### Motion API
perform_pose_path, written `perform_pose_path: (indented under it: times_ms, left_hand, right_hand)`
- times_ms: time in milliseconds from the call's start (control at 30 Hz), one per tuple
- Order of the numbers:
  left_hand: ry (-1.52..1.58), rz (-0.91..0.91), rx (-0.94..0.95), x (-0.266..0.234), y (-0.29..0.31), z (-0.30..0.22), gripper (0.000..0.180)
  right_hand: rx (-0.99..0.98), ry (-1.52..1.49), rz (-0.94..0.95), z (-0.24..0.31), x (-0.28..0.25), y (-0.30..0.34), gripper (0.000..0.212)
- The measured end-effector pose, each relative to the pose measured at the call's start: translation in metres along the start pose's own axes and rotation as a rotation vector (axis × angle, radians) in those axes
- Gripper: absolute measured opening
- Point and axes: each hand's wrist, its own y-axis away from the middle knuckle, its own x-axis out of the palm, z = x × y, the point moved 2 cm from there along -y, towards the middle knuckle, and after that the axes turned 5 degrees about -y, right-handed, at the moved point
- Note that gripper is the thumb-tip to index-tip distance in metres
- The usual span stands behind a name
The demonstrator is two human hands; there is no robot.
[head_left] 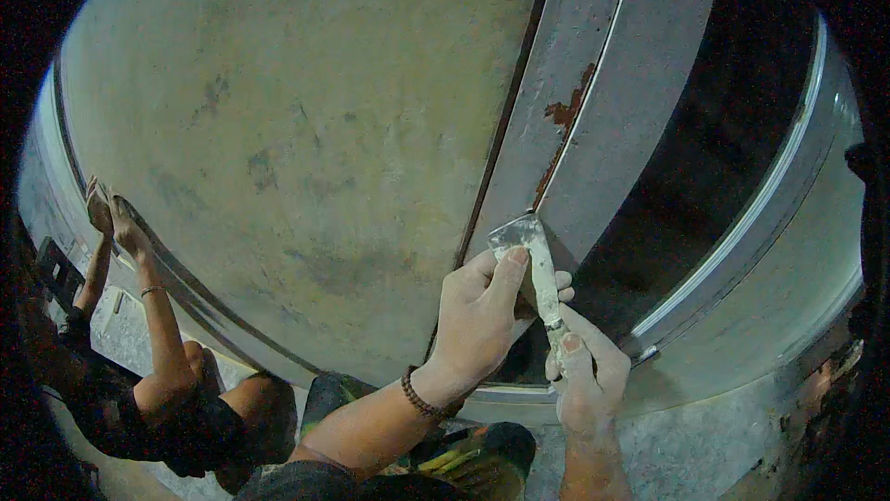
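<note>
My hands meet in front of a car body, around a putty knife smeared with pale paste. Its flat metal blade points up toward the grey pillar. My left hand is closed near the blade end, thumb pressed on it and fingers behind. Lower down, my right hand grips the handle, its thumb lying along it. Pale dust coats both hands. Just beyond the blade, a grey strip of bodywork has a brown rusty patch beside a thin seam. Whether a second tool is behind my fingers is hidden.
A large dull yellow-green car panel with dark smudges fills the left. On the right lie a dark window and its bright metal trim. At the far left, another person's hands touch the panel's edge. Grey floor shows below.
</note>
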Motion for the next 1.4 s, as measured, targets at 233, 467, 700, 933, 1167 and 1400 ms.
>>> perform_pose_path:
  times_ms: [233, 467, 700, 933, 1167, 1400]
  left_hand:
    - [-0.073, -0.003, -0.007, 0.0, -0.003, 0.0, 0.037]
    - [-0.035, 0.005, 0.004, 0.001, -0.001, 0.003, 0.035]
    - [0.038, 0.045, -0.041, -0.003, -0.004, 0.003, 0.034]
    - [0.026, 0.014, -0.034, -0.013, -0.003, -0.012, 0.033]
    - [-0.095, -0.012, 0.003, -0.021, -0.004, -0.019, 0.034]
    - [-0.098, -0.007, -0.003, -0.021, -0.003, -0.024, 0.031]
  right_hand:
    - [-0.052, -0.026, -0.006, -0.003, 0.002, 0.001, 0.035]
    - [0.014, -0.05, -0.073, -0.007, 0.003, 0.008, 0.033]
    - [0.006, -0.016, -0.057, -0.007, 0.003, 0.007, 0.033]
    - [-0.026, -0.008, -0.023, 0.002, 0.02, 0.007, 0.034]
    - [0.031, -0.074, -0.017, -0.001, 0.03, 0.003, 0.035]
    - [0.078, -0.088, -0.071, -0.003, 0.035, 0.009, 0.036]
